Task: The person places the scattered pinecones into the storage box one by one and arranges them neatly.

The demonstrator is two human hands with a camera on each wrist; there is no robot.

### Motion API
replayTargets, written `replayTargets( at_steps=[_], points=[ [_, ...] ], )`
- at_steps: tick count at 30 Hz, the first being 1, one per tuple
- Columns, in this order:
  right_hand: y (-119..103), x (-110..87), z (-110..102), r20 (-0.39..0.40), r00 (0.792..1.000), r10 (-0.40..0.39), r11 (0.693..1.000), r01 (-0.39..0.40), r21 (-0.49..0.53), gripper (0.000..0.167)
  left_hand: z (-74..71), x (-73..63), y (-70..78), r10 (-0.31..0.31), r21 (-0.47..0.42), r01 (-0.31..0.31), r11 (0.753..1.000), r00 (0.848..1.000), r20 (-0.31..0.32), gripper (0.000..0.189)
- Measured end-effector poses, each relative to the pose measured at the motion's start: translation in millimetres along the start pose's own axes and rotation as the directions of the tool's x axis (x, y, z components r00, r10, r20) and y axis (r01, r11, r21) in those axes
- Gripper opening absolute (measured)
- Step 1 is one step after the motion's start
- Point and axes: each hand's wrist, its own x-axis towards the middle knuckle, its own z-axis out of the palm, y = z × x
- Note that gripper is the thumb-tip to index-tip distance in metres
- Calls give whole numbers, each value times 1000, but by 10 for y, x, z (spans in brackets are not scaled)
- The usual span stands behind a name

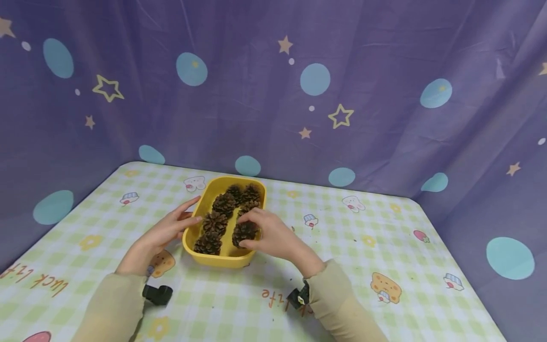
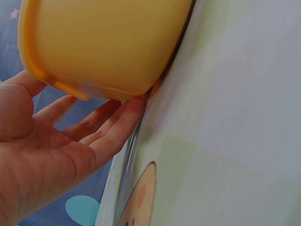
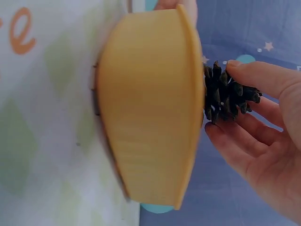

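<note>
A yellow plastic bin holds several brown pine cones, lying roughly in two rows. At its left side, my left hand steadies the bin, thumb over the rim and the other fingers along the outer wall. The left wrist view shows those fingertips low against the wall, close to the tabletop. Between thumb and fingers, my right hand grips one pine cone at the near right of the bin. The right wrist view shows this cone standing out above the rim.
A checked tablecloth with cartoon prints covers the table under the bin. Behind the table hangs a purple curtain with stars and blue ovals. Small dark specks lie on the cloth to the right of the bin.
</note>
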Motion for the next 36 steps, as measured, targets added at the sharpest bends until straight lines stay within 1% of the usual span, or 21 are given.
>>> replayTargets(
  at_steps=[4,8,11,17,20,24,32,36],
  points=[
    [8,11,53,55,998,40,999,-38,-27,39,0,-2,5,-4,4,4,1000,1000,-6,76],
    [19,33,77,89,995,52,997,-47,-61,39,-7,-4,2,-7,10,7,1000,1000,-10,75],
    [9,58,77,109,993,47,996,-38,-76,38,-13,-8,4,-9,13,9,1000,1000,-12,75],
    [-5,88,96,147,988,38,998,-29,-63,38,-12,-4,12,-13,15,13,1000,1000,-12,76],
    [-3,92,112,172,983,58,997,-49,-53,38,-13,-3,15,-14,15,15,1000,1000,-12,75],
    [7,108,117,187,979,82,995,-71,-67,36,-19,-8,21,-10,15,10,1000,1000,-12,75],
    [-38,139,103,237,963,127,983,-92,-156,33,-3,-8,19,-2,16,2,1000,1000,-9,75],
    [-87,112,101,240,958,158,973,-111,-201,34,7,1,4,-6,13,6,1000,1000,-11,75]
  ],
)
